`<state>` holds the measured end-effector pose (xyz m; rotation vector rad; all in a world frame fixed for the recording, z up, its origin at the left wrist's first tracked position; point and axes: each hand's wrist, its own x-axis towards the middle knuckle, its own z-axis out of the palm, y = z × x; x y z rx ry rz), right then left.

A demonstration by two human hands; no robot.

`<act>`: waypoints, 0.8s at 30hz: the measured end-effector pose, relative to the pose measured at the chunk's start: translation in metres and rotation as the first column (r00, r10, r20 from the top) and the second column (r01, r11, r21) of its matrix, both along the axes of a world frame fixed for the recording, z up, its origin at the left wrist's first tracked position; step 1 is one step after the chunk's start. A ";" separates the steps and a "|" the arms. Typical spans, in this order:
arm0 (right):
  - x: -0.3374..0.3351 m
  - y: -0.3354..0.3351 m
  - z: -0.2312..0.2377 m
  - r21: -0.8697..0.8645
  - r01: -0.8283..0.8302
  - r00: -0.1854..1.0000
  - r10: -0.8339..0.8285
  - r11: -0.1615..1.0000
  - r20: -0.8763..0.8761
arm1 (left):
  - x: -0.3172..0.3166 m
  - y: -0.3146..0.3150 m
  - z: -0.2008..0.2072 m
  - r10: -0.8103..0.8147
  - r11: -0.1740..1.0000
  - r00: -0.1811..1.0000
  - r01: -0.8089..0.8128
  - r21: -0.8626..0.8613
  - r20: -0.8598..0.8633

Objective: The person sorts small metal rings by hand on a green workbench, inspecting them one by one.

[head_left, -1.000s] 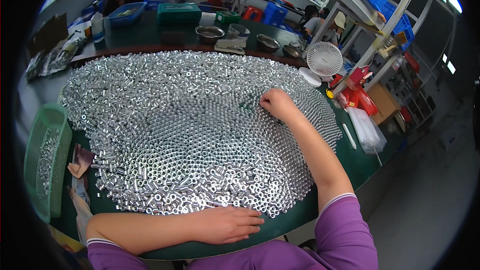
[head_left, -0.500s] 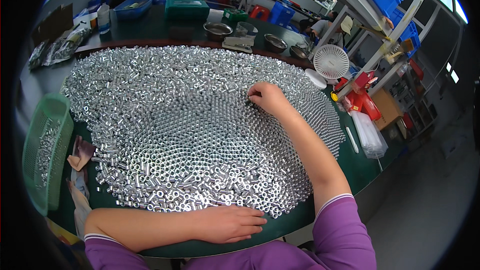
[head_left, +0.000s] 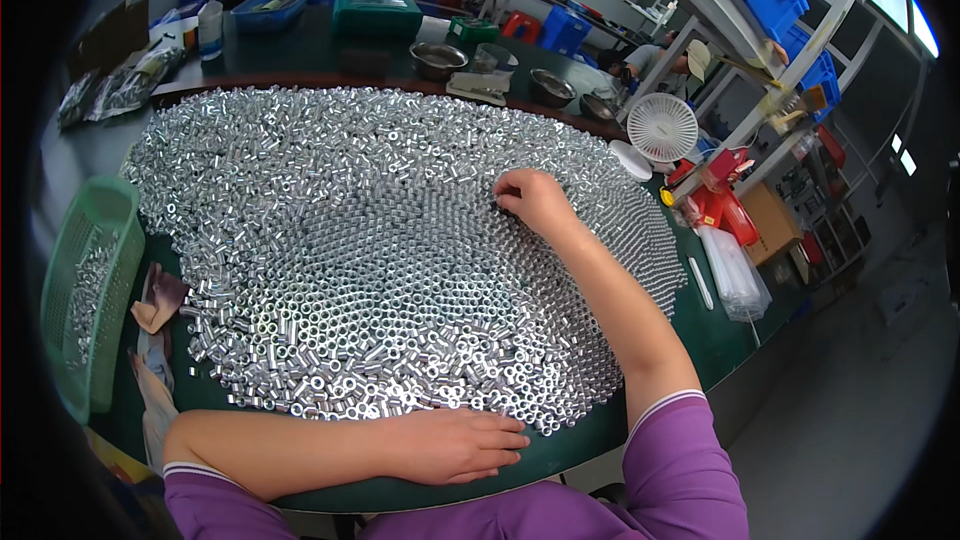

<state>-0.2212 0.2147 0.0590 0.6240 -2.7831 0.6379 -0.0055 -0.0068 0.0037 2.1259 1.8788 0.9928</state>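
Observation:
A broad spread of small silvery metal sleeves (head_left: 400, 250) covers the green table. Those in the middle and on the right stand on end in close rows, while the ones at the far side and near edge lie loose and tumbled. My right hand (head_left: 535, 202) reaches over the spread, where standing sleeves meet loose ones. Its thumb and fingers are pinched together at the sleeves; whatever sits between the fingertips is too small to make out. My left hand (head_left: 455, 447) rests flat on the table's near edge, fingers stretched out, beside the nearest loose sleeves.
A green plastic basket (head_left: 95, 310) holding small metal parts stands at the left, next to a crumpled cloth (head_left: 158, 300). Metal bowls (head_left: 438, 60) and a scale (head_left: 477, 87) sit beyond the spread. A white fan (head_left: 662, 128) and plastic bags (head_left: 733, 275) are at the right.
The view has shifted slightly. My right hand stays pinched at nearly the same spot among the sleeves, and my left hand still rests flat.

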 end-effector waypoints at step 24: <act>0.006 -0.014 0.008 0.030 -0.038 0.998 0.037 0.999 0.055 | 0.000 0.000 -0.001 -0.005 1.000 1.000 0.005 0.010 0.011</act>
